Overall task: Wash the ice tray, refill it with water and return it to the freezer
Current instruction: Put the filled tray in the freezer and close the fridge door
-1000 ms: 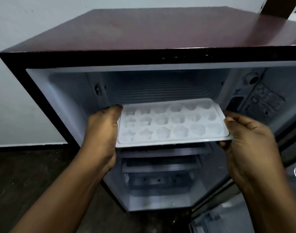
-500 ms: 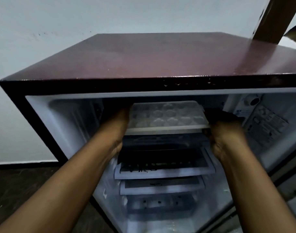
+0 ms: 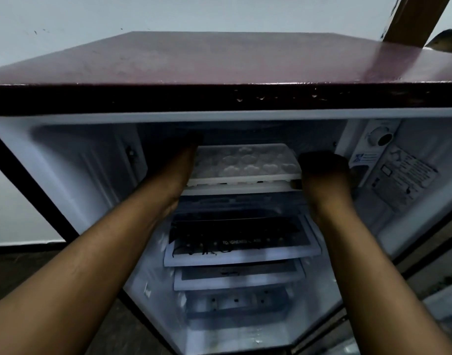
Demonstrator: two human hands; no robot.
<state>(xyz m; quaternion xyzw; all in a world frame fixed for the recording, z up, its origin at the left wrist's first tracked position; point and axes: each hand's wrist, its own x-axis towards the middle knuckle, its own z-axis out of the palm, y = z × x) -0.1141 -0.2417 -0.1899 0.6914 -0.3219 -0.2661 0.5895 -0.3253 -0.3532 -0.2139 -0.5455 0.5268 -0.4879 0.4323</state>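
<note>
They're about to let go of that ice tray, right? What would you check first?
1. Ice tray inside the freezer compartment: ok, it is past the front edge.
2. Tray level: ok, it looks roughly flat.
3. Tray resting on the freezer ledge: cannot tell; its front edge lies just above the ledge.
4. Water in the cells: cannot tell, too dim.
5. Left hand free to withdraw: cannot tell, its far end is lost in shadow.
6. Right hand released: not ok, it is curled at the tray's right end.
</note>
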